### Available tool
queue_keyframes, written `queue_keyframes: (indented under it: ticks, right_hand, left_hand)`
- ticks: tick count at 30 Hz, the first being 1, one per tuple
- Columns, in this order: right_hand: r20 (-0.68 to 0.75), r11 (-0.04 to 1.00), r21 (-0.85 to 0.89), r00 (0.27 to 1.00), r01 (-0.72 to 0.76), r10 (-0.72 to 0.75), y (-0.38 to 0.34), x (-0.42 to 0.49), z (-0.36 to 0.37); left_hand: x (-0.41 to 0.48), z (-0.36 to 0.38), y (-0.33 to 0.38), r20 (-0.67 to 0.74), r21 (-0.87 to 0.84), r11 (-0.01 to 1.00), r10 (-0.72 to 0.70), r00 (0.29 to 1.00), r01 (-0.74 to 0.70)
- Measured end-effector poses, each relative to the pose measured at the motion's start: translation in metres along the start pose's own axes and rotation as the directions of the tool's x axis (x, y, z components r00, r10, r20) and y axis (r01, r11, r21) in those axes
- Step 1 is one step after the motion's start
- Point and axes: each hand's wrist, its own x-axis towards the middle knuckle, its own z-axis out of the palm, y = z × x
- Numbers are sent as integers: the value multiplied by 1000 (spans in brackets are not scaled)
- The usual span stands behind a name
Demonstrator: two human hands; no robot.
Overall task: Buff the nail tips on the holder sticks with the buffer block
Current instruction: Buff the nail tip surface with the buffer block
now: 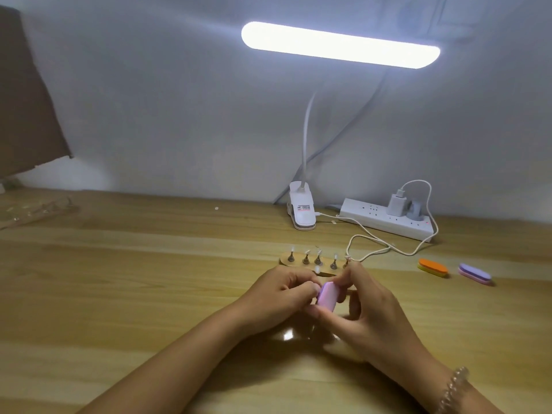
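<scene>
Wooden desk [149, 264], right hand [367, 312] gripping buffer block [326, 297]

Only an illegible printed label [303, 208] on the white lamp clip [304, 220]

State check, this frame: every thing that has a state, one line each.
Lamp: lit.
Power strip: charger plugged in, red light on.
Buffer block: pinched in right hand, at the held tip.
Tipped holder stick: off the stand, pinched in left hand, mostly hidden.
Other sticks: upright on the stand.
Orange buffer: lying on table, untouched.
Purple buffer: lying on table, untouched.
</scene>
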Motion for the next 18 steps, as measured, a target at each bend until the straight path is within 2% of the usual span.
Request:
queue_keyframes:
  ticks: [3,7,8,11,16,18]
  right_hand:
    - [-75,999,-48,997,-18,14,-1,2,-2]
    - [56,984,-171,998,44,-35,-7,-5,1]
    - [60,985,-170,998,35,-25,-7,-4,0]
    - [-55,989,-150,998,-5,-3,-4,-1,-3]
    - [62,981,-193,998,35,-24,-7,-5,1]
    - [10,989,-146,1000,0,1,-3,-2,0]
  left_hand:
    - [3,-1,-3,-30,77,997,21,999,-19]
    - [4,0,-6,-29,122,993,12,1000,-8]
    - [4,-1,-6,-31,112,994,4,1000,0]
    - [4,-1,-5,-25,114,994,3,1000,0]
    - [4,-2,-6,-5,146,989,0,1000,1]
    - [3,-2,-6,-16,126,992,1,1000,1]
